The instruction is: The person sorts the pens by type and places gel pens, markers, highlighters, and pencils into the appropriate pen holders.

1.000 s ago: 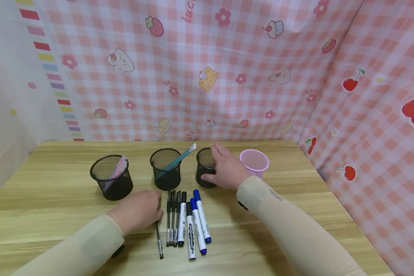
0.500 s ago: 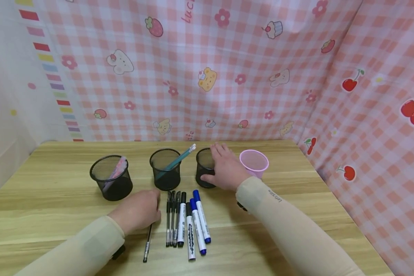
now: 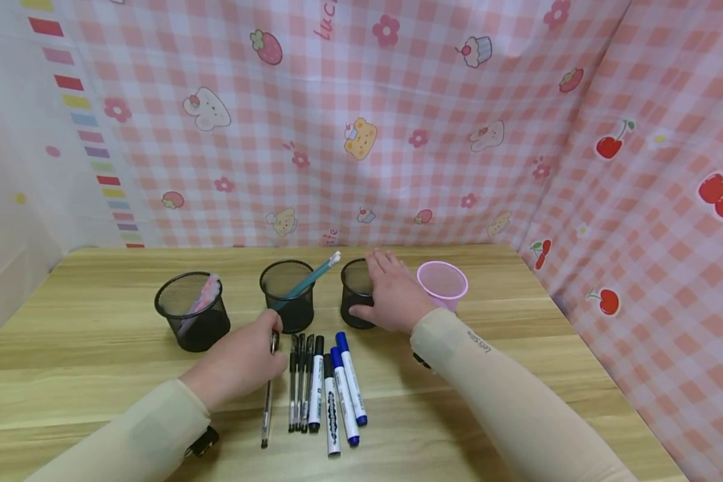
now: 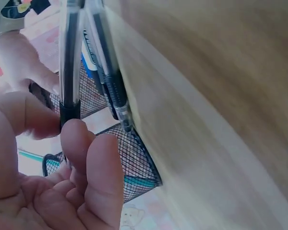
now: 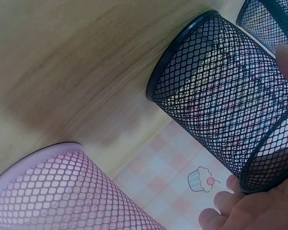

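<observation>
In the head view, my left hand point(image 3: 237, 361) pinches a black-gripped clear pen point(image 3: 268, 412) just in front of the second black mesh cup. The left wrist view shows the pen's clear barrel rising out of the thumb and fingers. My right hand point(image 3: 394, 294) holds a black mesh pen cup point(image 3: 354, 304), thumb on its near side and fingers at the rim. Close to my left hand lie several similar black pens point(image 3: 301, 385). Black and blue markers point(image 3: 345, 395) lie beside them on the wooden table point(image 3: 488, 428).
A black mesh cup point(image 3: 195, 328) at the left holds pink and purple items. The middle mesh cup point(image 3: 292, 318) carries teal pencils point(image 3: 313, 276). A pink mesh cup point(image 3: 442, 291) stands right of my right hand. Checked cloth point(image 3: 397, 174) hangs behind.
The held pen's lower end swings left, then back a little right. My left hand rises slightly toward the middle cup, and the pen's upper end now shows. My right hand stays on its cup.
</observation>
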`<action>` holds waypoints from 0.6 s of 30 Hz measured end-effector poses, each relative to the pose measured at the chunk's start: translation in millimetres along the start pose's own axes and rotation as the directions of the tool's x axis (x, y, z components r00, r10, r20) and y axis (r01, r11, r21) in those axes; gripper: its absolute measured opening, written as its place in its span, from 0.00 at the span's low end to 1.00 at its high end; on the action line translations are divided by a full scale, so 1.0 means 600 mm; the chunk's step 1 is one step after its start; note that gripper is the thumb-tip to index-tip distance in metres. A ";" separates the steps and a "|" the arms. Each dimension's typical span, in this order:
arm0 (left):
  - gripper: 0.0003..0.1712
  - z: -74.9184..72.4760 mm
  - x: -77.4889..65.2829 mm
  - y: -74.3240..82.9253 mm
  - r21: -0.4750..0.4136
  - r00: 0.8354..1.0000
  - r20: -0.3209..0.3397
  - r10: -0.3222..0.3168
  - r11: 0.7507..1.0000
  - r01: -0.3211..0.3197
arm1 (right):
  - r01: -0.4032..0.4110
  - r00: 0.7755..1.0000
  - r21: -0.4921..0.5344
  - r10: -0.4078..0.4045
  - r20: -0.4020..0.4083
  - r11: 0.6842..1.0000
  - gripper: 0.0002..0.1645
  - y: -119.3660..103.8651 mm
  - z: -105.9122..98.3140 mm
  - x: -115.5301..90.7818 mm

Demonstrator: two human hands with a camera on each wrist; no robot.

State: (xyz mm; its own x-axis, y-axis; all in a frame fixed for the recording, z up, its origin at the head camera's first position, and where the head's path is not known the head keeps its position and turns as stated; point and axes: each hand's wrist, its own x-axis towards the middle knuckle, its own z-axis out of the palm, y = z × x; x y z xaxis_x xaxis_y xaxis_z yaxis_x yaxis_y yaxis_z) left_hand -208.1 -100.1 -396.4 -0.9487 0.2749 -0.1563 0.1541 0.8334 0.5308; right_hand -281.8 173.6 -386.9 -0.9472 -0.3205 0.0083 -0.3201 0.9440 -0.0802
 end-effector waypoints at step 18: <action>0.07 -0.036 -0.001 -0.004 -0.183 0.995 0.030 0.091 0.980 -0.084 | -0.004 1.000 0.008 0.004 0.003 1.000 0.66 -0.001 0.001 -0.003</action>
State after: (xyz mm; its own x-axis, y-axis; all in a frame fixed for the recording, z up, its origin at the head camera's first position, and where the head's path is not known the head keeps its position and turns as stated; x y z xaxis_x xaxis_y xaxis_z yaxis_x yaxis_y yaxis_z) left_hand -213.9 -112.8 -379.8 -0.9220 0.3638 -0.1324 0.1800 0.7057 0.6852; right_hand -279.6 173.4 -387.2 -0.9485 -0.3167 0.0053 -0.3159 0.9447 -0.0881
